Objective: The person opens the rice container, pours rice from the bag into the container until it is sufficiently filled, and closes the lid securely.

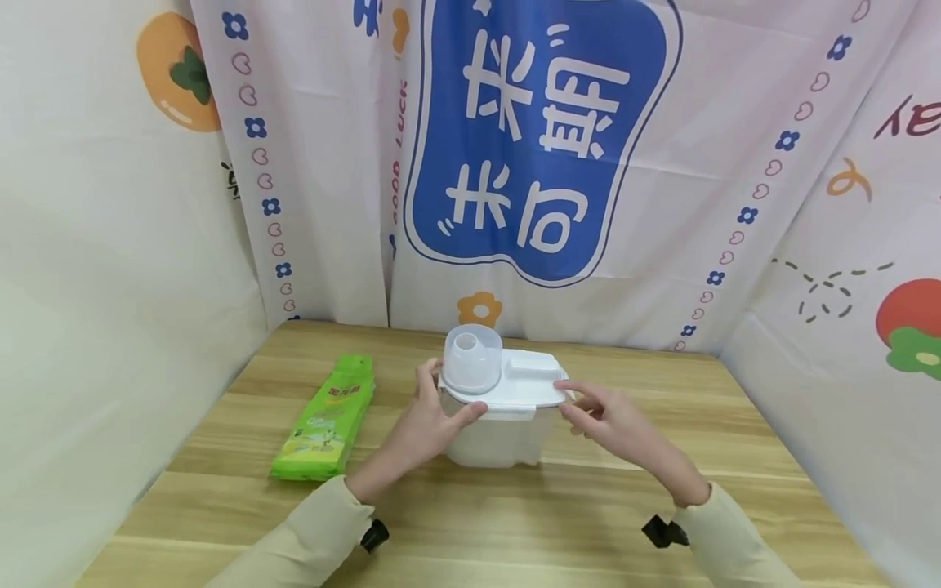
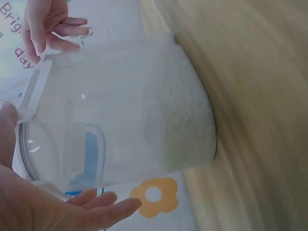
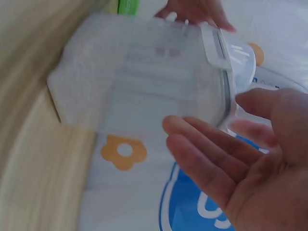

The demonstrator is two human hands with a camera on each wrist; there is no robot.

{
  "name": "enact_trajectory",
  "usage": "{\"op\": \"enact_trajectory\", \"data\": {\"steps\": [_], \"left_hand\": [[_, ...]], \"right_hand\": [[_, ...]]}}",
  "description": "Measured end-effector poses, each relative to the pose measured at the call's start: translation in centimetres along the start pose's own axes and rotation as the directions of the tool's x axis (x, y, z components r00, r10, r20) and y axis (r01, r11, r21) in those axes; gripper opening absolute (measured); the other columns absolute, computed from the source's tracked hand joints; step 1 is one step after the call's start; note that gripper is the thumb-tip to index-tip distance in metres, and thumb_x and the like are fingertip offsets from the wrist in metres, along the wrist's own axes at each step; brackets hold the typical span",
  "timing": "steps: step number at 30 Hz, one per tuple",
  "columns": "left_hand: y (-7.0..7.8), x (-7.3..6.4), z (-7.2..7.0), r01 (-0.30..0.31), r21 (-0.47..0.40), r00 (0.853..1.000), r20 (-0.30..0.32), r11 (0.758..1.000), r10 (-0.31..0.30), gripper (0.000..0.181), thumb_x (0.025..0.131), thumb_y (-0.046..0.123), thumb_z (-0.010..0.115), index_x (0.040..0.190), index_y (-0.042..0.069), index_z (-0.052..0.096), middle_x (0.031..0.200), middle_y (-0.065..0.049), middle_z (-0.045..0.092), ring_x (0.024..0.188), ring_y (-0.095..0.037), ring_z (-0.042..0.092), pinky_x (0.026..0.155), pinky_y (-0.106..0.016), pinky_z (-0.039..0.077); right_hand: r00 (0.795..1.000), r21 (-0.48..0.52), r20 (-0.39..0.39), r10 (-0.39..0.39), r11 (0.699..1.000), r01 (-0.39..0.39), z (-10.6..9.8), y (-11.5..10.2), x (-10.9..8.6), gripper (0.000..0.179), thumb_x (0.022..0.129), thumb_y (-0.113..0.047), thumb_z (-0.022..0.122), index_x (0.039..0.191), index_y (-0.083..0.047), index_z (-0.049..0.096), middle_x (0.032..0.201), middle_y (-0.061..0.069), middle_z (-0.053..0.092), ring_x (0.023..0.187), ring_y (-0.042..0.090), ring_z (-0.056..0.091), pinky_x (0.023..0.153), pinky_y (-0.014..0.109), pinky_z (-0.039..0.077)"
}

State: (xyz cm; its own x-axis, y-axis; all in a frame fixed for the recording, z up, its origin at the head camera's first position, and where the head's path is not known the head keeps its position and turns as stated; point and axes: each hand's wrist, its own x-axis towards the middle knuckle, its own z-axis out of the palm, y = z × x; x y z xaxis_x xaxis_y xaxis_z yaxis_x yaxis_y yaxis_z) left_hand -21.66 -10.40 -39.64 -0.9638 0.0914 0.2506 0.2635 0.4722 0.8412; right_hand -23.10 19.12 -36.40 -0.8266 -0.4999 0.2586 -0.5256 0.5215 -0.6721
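Observation:
A clear plastic rice container (image 1: 500, 441) with a white lid (image 1: 522, 394) stands upright on the table. A translucent cup (image 1: 472, 359) sits on the lid's left end. Pale grains (image 2: 187, 120) fill the container's lower part in the left wrist view. My left hand (image 1: 434, 412) holds the container's left end at the lid, thumb on the front rim and fingers toward the back. At the lid's right end is my right hand (image 1: 606, 416), index finger touching the lid, thumb beside the rim. Its other fingers (image 3: 207, 163) spread loosely beside the container in the right wrist view.
A green packet (image 1: 326, 420) lies on the wooden table (image 1: 632, 523) to the left of the container. Printed cloth (image 1: 331, 163) hangs behind the table and along both sides. Each wrist bears a small black device (image 1: 665, 532).

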Motion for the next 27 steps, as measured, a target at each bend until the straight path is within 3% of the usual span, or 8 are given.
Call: {"op": "enact_trajectory", "data": {"steps": [4, 6, 9, 11, 14, 18, 22, 27], "left_hand": [[0.3, 0.2, -0.5, 0.02, 0.028, 0.999, 0.038, 0.999, -0.022, 0.097, 0.082, 0.051, 0.074, 0.147, 0.01, 0.016, 0.151, -0.022, 0.037, 0.139, -0.038, 0.041, 0.113, -0.058, 0.036], [0.4, 0.3, -0.7, 0.035, 0.033, 0.999, 0.037, 0.999, -0.037, 0.098, 0.081, 0.053, 0.075, 0.147, 0.011, 0.017, 0.149, -0.022, 0.041, 0.137, -0.037, 0.043, 0.111, -0.059, 0.038], [0.4, 0.4, -0.8, 0.057, 0.042, 0.998, 0.024, 0.997, -0.058, 0.099, 0.079, 0.055, 0.076, 0.147, 0.013, 0.018, 0.145, -0.023, 0.046, 0.133, -0.037, 0.048, 0.107, -0.06, 0.041], [0.3, 0.4, -0.7, 0.066, 0.051, 0.998, 0.021, 0.996, -0.067, 0.099, 0.078, 0.057, 0.076, 0.147, 0.014, 0.019, 0.144, -0.023, 0.048, 0.132, -0.037, 0.05, 0.105, -0.06, 0.043], [0.1, 0.5, -0.7, 0.063, 0.058, 0.998, 0.018, 0.996, -0.065, 0.099, 0.077, 0.059, 0.075, 0.147, 0.015, 0.02, 0.143, -0.023, 0.049, 0.131, -0.037, 0.051, 0.104, -0.06, 0.044], [0.0, 0.6, -1.0, 0.066, 0.063, 0.997, 0.023, 0.996, -0.067, 0.099, 0.077, 0.059, 0.075, 0.147, 0.015, 0.02, 0.143, -0.023, 0.048, 0.13, -0.037, 0.051, 0.103, -0.059, 0.045], [0.0, 1.0, -1.3, 0.053, 0.061, 0.997, 0.043, 0.997, -0.056, 0.097, 0.078, 0.058, 0.075, 0.147, 0.015, 0.021, 0.141, -0.022, 0.049, 0.128, -0.036, 0.053, 0.101, -0.057, 0.048], [-0.4, 1.8, -1.6, 0.018, 0.05, 0.996, 0.085, 0.999, -0.022, 0.094, 0.082, 0.055, 0.073, 0.148, 0.014, 0.02, 0.136, -0.023, 0.054, 0.122, -0.035, 0.057, 0.093, -0.05, 0.054]], "right_hand": [[1.0, -0.09, 0.03, -0.003, 0.996, 0.006, -1.5, 0.3, 0.5, 0.03, 0.099, -0.026, 0.059, 0.127, -0.014, 0.066, 0.067, -0.001, 0.065, 0.055, 0.01, 0.061, 0.05, 0.024, 0.051], [1.0, -0.126, 0.016, -0.023, 0.992, 0.025, -2.0, 0.5, 0.8, 0.027, 0.099, -0.026, 0.06, 0.122, -0.016, 0.069, 0.071, -0.001, 0.068, 0.058, 0.01, 0.061, 0.051, 0.023, 0.051], [0.997, -0.131, -0.011, -0.073, 0.989, 0.071, -2.4, 0.6, 1.2, 0.021, 0.098, -0.022, 0.061, 0.113, -0.015, 0.073, 0.091, 0.002, 0.073, 0.076, 0.011, 0.066, 0.064, 0.023, 0.056], [0.995, -0.086, -0.018, -0.095, 0.992, 0.093, -2.5, 0.9, 1.5, 0.018, 0.098, -0.019, 0.061, 0.111, -0.014, 0.072, 0.108, 0.004, 0.072, 0.092, 0.013, 0.068, 0.077, 0.025, 0.059], [0.995, 0.023, -0.031, -0.095, 0.995, 0.096, -2.3, 1.7, 2.2, 0.017, 0.097, -0.017, 0.062, 0.111, -0.012, 0.07, 0.117, 0.009, 0.069, 0.105, 0.016, 0.066, 0.085, 0.026, 0.058], [0.997, 0.137, -0.059, -0.044, 0.989, 0.052, -1.8, 2.7, 3.3, 0.019, 0.099, -0.02, 0.06, 0.113, -0.01, 0.067, 0.122, 0.011, 0.067, 0.106, 0.015, 0.066, 0.086, 0.024, 0.057], [0.997, 0.187, -0.071, -0.005, 0.982, 0.018, -1.2, 3.4, 4.1, 0.028, 0.102, -0.025, 0.053, 0.124, -0.01, 0.062, 0.124, 0.009, 0.066, 0.109, 0.018, 0.065, 0.093, 0.035, 0.055], [1.0, 0.211, 0.014, -0.013, 0.977, 0.01, -0.3, 4.2, 4.6, 0.036, 0.106, -0.028, 0.042, 0.136, -0.013, 0.057, 0.135, 0.01, 0.06, 0.12, 0.019, 0.059, 0.101, 0.041, 0.05]]}}
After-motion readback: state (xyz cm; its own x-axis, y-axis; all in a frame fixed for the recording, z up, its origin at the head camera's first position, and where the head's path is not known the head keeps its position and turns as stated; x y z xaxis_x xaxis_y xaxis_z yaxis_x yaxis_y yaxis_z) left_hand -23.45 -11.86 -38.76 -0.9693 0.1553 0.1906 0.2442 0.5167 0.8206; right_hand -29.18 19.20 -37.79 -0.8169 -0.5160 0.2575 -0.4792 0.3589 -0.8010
